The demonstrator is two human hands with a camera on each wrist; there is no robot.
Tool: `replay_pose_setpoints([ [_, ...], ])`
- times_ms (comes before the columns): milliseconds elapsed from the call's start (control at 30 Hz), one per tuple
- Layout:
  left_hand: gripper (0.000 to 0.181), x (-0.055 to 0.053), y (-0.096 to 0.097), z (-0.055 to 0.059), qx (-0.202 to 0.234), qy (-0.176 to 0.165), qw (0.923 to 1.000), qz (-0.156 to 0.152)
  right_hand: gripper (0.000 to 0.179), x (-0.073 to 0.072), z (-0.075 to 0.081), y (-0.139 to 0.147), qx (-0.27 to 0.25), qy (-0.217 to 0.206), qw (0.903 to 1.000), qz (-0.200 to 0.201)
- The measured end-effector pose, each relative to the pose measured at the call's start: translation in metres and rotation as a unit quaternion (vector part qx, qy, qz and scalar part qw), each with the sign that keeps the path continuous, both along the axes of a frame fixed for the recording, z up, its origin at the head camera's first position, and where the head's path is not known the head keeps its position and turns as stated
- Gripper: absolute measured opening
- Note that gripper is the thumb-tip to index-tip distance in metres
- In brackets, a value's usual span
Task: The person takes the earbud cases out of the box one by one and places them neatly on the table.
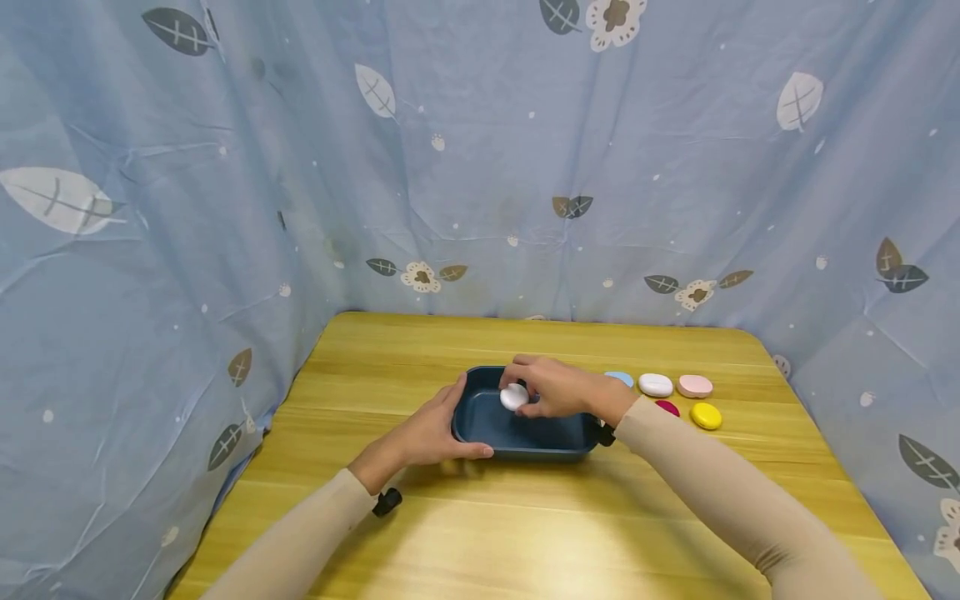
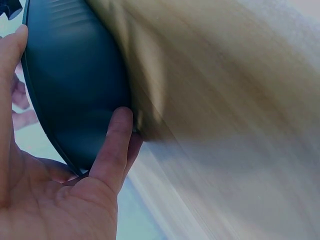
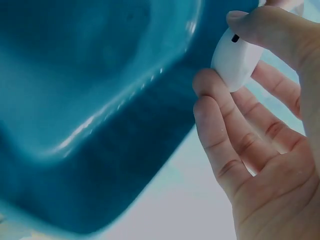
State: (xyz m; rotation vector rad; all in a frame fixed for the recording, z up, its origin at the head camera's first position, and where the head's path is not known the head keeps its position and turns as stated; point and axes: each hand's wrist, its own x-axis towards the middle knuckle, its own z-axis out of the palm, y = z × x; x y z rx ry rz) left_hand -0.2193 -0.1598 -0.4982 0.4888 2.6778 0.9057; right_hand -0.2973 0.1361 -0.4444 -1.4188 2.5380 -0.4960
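A dark blue rectangular tray (image 1: 536, 435) with rounded corners stands on the table. My left hand (image 1: 429, 432) grips its left end, with the thumb on the near side; in the left wrist view, the fingers (image 2: 117, 135) press against the tray's outside. Over the tray's inside, my right hand (image 1: 561, 388) pinches a small, smooth white rounded case (image 1: 514, 397) between thumb and fingers. The right wrist view shows a small dark slot on this white case (image 3: 235, 60). Whether it touches the tray's floor, I cannot tell.
Right of the tray lie a white case (image 1: 656, 385), a pink one (image 1: 695, 387), a yellow one (image 1: 707, 416), and partly hidden blue (image 1: 620, 378) and dark red (image 1: 667, 408) ones. Blue curtains (image 1: 480, 167) hang behind the wooden table (image 1: 405, 350).
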Motion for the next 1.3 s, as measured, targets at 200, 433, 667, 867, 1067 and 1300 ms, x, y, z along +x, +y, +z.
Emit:
replay_pose_setpoints([
  [200,0.147,-0.003,0.0,-0.003,-0.002,0.004,1.0,0.002,0.042,0.004,0.006,0.03,-0.024,0.015,0.9994,-0.021],
  [433,0.148,-0.003,-0.002,-0.002,-0.004,0.004,1.0,-0.001,0.039,0.012,0.011,0.068,-0.038,0.017,0.9975,-0.057],
  [667,0.149,-0.003,-0.002,-0.003,-0.009,0.006,0.9999,-0.007,0.036,0.024,0.006,0.108,-0.044,0.011,0.9923,-0.115],
  [867,0.15,-0.002,-0.003,-0.003,0.001,0.002,1.0,-0.007,0.035,0.036,0.002,0.135,-0.056,0.019,0.9909,-0.121],
  [1067,0.151,-0.004,-0.006,-0.011,0.008,0.018,0.9997,-0.015,0.036,0.05,-0.004,0.155,-0.053,0.019,0.9885,-0.14],
  [1300,0.148,-0.001,-0.002,-0.001,-0.006,0.002,1.0,-0.005,0.038,0.061,-0.02,0.169,-0.057,0.01,0.9903,-0.126],
])
